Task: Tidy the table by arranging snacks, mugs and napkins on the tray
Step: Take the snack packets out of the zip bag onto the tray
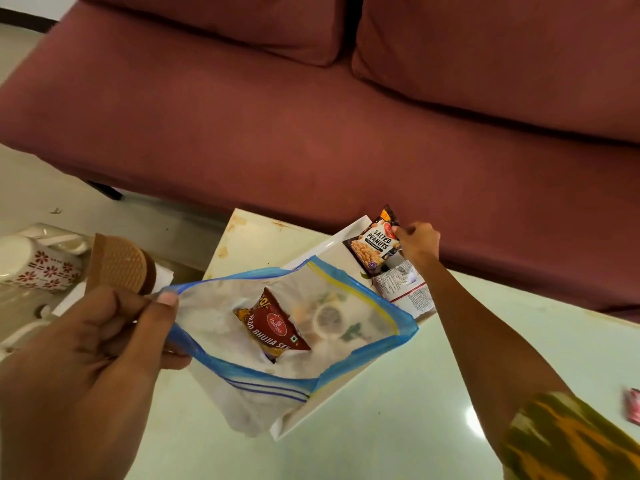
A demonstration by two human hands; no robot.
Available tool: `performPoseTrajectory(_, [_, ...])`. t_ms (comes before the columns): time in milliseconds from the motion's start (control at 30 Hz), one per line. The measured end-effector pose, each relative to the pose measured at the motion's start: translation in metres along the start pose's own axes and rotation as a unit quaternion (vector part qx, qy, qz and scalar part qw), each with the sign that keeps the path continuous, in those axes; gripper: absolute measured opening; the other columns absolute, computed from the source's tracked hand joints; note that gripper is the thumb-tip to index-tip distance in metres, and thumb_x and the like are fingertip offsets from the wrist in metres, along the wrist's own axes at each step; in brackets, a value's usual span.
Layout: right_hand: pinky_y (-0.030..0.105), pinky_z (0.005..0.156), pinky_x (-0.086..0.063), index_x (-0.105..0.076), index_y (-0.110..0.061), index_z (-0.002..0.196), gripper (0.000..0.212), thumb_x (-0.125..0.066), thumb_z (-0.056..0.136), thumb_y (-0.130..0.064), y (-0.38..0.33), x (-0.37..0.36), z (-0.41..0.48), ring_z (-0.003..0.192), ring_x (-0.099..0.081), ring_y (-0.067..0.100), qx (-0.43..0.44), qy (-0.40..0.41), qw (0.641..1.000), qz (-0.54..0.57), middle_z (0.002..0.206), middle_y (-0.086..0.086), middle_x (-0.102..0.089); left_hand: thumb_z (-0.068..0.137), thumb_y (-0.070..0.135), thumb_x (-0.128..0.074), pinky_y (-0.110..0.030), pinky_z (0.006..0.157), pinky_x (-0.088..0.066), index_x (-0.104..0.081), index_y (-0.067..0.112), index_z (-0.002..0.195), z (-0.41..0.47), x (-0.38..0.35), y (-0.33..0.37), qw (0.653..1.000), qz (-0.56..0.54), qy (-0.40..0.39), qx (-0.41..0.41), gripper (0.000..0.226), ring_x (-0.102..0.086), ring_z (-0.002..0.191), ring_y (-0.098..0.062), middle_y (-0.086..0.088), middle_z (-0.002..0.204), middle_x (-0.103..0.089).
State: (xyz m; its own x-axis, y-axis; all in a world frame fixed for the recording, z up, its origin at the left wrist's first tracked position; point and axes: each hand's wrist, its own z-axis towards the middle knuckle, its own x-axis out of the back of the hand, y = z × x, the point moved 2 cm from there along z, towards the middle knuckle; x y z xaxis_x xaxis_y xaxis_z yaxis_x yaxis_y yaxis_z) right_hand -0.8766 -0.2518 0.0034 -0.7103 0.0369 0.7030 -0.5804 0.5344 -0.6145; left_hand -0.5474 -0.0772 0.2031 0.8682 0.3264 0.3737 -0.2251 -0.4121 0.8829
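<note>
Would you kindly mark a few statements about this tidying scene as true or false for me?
1. The left hand pinches the rim of the zip bag. True.
2. The red bhujia packet lies loose on the tray. False: it sits inside the zip bag.
3. The right hand holds the salted peanuts packet. True.
4. The flowered mug stands on the tray. False: it is far left, off the tray.

A home living room: a maroon cushioned sofa (311, 126) faces a pale, glossy coffee table (485, 341) on tiled floor (41, 188)
</note>
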Motion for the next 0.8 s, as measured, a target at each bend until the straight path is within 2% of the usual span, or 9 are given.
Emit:
performPoseTrajectory(100, [0.018,0.067,-0.049,-0.058,0.006,0.107,0.036,-0.063,0.087,-0.023,-0.011,0.001,-0.015,0.088,-0.061,0.026,0.023,0.006,1.0,0.002,0.11,0.022,-0.063,0.077,0.059,-0.056,-0.006,0.042,-0.046,-0.046,0.016,0.057,-0.004,0.002,0.004,0.998,0.012,0.036,-0.052,0.048,-0.055,0.036,0.006,0.02,0.037,-0.057])
performPoseTrajectory(200, [0.028,0.093,-0.039,-0.057,0.001,0.117,0.036,-0.061,0.088,-0.02,-0.047,0.03,-0.053,0.113,-0.053,0.028,0.093,0.05,0.994,0.027,0.123,0.019,-0.057,0.069,0.063,-0.059,-0.032,0.052,-0.057,-0.057,0.023,0.063,-0.029,0.003,0.03,0.996,0.027,0.028,-0.076,0.041,-0.065,0.046,-0.005,0.013,0.057,-0.069])
performPoseTrajectory(333, [0.016,0.08,-0.044,-0.065,-0.013,0.101,0.017,-0.062,0.086,-0.021,-0.11,0.097,-0.133,0.094,-0.061,0.013,0.187,0.11,0.967,0.133,0.106,0.006,-0.067,0.071,0.053,-0.05,-0.027,0.045,-0.055,-0.056,0.031,0.066,-0.056,0.006,0.054,0.992,0.079,0.034,-0.096,0.024,-0.067,0.051,-0.004,0.013,0.067,-0.071])
performPoseTrajectory(400, [0.017,0.068,-0.051,-0.067,-0.023,0.084,0.005,-0.063,0.084,-0.025,-0.138,0.129,-0.188,0.073,-0.064,0.006,0.234,0.081,0.933,0.262,0.082,-0.005,-0.071,0.076,0.049,-0.052,-0.03,0.048,-0.054,-0.055,0.029,0.066,-0.066,0.006,0.064,0.991,0.085,0.037,-0.096,0.023,-0.067,0.052,-0.003,0.007,0.061,-0.07])
performPoseTrajectory(500, [0.023,0.052,-0.052,-0.067,-0.019,0.065,0.021,-0.062,0.082,-0.031,-0.156,0.147,-0.266,0.05,-0.062,0.012,0.264,-0.02,0.894,0.362,0.057,0.001,-0.068,0.079,0.041,-0.053,-0.041,0.056,-0.059,-0.058,0.018,0.073,-0.081,0.004,0.079,0.992,0.076,0.035,-0.095,0.025,-0.068,0.055,-0.01,0.001,0.07,-0.07])
performPoseTrajectory(567, [0.028,0.055,-0.056,-0.068,-0.009,0.063,0.03,-0.061,0.08,-0.034,-0.153,0.133,-0.29,0.053,-0.065,0.022,0.209,-0.136,0.922,0.297,0.059,0.011,-0.068,0.071,0.05,-0.048,-0.036,0.056,-0.059,-0.059,0.009,0.079,-0.092,0.004,0.088,0.993,0.066,0.025,-0.098,0.043,-0.069,0.063,-0.017,-0.008,0.08,-0.072])
performPoseTrajectory(633, [0.033,0.067,-0.056,-0.069,-0.004,0.078,0.032,-0.06,0.083,-0.034,-0.146,0.11,-0.296,0.073,-0.065,0.027,0.169,-0.292,0.939,0.069,0.082,0.019,-0.071,0.065,0.055,-0.045,-0.031,0.056,-0.059,-0.055,0.008,0.078,-0.102,0.006,0.095,0.992,0.069,0.013,-0.106,0.049,-0.07,0.07,-0.021,-0.01,0.085,-0.072])
performPoseTrajectory(700, [0.022,0.072,-0.046,-0.064,-0.01,0.106,0.033,-0.059,0.086,-0.035,-0.135,0.084,-0.293,0.093,-0.06,0.021,0.136,-0.381,0.905,-0.127,0.108,0.011,-0.067,0.067,0.051,-0.044,-0.024,0.057,-0.057,-0.052,0.014,0.078,-0.112,0.008,0.096,0.99,0.086,-0.003,-0.109,0.04,-0.07,0.073,-0.021,-0.007,0.086,-0.071])
performPoseTrajectory(800, [0.028,0.093,-0.045,-0.046,-0.014,0.124,0.042,-0.062,0.086,-0.026,-0.124,0.052,-0.283,0.104,-0.051,0.019,0.116,-0.436,0.872,-0.188,0.116,0.01,-0.055,0.07,0.045,-0.045,-0.008,0.051,-0.049,-0.05,0.019,0.08,-0.125,0.012,0.1,0.986,0.11,-0.022,-0.123,0.028,-0.069,0.073,-0.019,0.0,0.084,-0.069])
